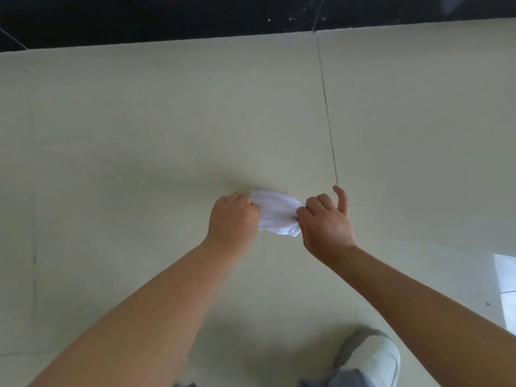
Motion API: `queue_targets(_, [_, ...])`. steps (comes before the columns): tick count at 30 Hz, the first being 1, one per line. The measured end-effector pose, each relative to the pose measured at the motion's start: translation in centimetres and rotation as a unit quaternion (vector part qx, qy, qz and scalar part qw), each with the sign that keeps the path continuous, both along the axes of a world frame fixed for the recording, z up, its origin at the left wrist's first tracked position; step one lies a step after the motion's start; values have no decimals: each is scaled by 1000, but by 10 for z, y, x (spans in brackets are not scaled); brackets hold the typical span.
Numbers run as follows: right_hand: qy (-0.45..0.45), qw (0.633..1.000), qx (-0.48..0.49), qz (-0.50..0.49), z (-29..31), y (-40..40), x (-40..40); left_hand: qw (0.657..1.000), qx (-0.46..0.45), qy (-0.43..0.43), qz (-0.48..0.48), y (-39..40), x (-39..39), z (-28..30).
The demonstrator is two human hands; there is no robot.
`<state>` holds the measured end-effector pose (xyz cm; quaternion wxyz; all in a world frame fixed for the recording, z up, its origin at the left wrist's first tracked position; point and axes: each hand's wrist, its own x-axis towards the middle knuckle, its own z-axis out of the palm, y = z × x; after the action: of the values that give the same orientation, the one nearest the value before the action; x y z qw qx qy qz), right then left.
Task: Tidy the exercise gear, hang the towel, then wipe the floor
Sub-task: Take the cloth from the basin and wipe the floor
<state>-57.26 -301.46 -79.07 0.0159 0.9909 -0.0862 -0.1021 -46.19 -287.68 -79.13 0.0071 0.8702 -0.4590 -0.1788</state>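
My shoe is showing at 5 o'clock. I am gripping a white cloth near centre, left hand fisted on one end, right hand pinching the other, over the floor. No gear or towel showing; I judge wiping is under way.

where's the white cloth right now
In the head view, the white cloth sits just right of centre, bunched between the left hand and right hand, which both grip it above the pale floor tile, left of the dark grout line.
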Motion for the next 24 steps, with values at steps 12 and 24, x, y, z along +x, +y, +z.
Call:
queue_targets(12, [208,974,86,14,312,71,41,974,149,88,146,87,-8,292])
queue_targets(24, [97,939,25,328,555,196,170,891,112,10,439,215,28,557])
